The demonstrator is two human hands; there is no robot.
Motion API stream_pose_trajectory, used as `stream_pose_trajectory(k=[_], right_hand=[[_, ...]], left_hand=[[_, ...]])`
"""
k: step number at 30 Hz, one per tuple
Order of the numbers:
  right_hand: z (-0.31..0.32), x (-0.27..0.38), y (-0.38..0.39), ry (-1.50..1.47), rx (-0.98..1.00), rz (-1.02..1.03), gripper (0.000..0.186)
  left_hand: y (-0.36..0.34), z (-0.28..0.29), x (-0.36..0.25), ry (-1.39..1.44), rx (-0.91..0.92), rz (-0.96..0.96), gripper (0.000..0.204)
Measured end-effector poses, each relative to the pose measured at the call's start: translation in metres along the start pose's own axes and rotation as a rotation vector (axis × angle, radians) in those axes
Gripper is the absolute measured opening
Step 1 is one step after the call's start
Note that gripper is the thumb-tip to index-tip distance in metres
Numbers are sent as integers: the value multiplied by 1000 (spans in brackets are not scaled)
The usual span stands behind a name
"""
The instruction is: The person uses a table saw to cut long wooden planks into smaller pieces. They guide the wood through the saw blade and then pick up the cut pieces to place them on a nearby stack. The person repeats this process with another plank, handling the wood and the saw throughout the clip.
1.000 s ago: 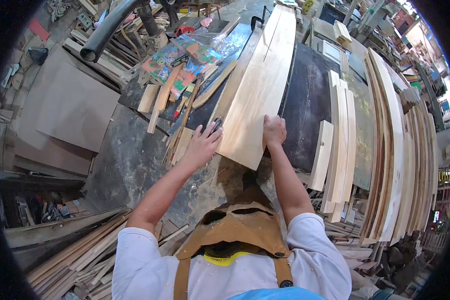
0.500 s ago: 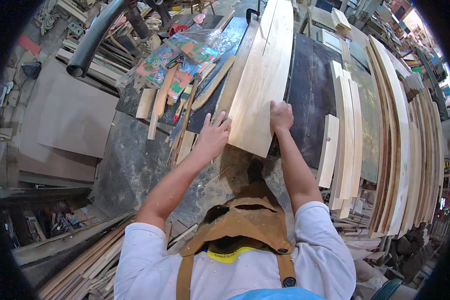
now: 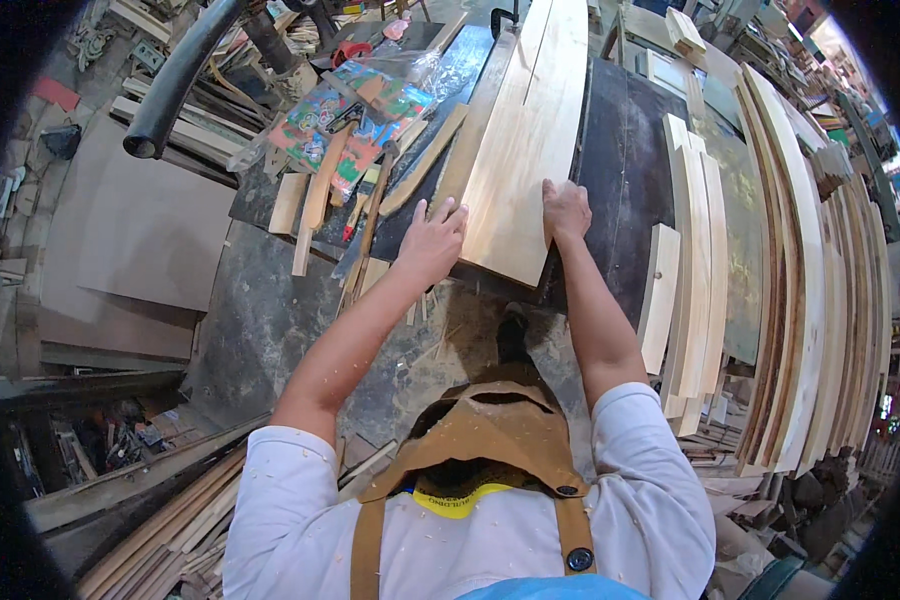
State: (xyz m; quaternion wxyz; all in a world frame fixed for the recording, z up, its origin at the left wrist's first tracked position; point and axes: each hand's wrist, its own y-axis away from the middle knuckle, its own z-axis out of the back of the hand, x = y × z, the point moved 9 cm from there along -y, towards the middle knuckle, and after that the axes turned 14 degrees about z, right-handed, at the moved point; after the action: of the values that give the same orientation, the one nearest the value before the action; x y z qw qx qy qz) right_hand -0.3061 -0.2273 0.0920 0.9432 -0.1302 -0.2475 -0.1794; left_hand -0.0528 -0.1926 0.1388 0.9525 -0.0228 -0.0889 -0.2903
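Observation:
A long pale wooden board lies lengthwise on the dark bench, its near end close to the bench's front edge. Along its left side runs a narrower, darker wooden strip. My left hand rests at the board's left edge near that end, fingers stretched out and slightly apart. On the opposite edge my right hand is closed around the board, knuckles up. Its fingertips are partly hidden. At the far end a dark clamp stands next to the board.
Left on the bench lie a hammer, a paintbrush and a colourful sheet. Short planks lie at right, beside stacked long boards. A dark pipe juts in at upper left. Brown panels are farther left.
The board has slid a little away from me, and its near end sits farther back on the bench. My right hand has moved slightly forward with it; my left hand stays at the left edge.

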Motion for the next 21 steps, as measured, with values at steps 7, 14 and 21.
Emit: stream_pose_trajectory(k=[7, 14, 21], right_hand=[[6, 17, 66, -29, 106, 36, 52], [-3, 5, 53, -15, 18, 46, 49], [-2, 6, 30, -9, 21, 35, 48]], left_hand=[[3, -1, 3, -27, 20, -14, 53], [-6, 0, 1, -26, 48, -20, 62], [-28, 2, 5, -8, 91, -22, 65]])
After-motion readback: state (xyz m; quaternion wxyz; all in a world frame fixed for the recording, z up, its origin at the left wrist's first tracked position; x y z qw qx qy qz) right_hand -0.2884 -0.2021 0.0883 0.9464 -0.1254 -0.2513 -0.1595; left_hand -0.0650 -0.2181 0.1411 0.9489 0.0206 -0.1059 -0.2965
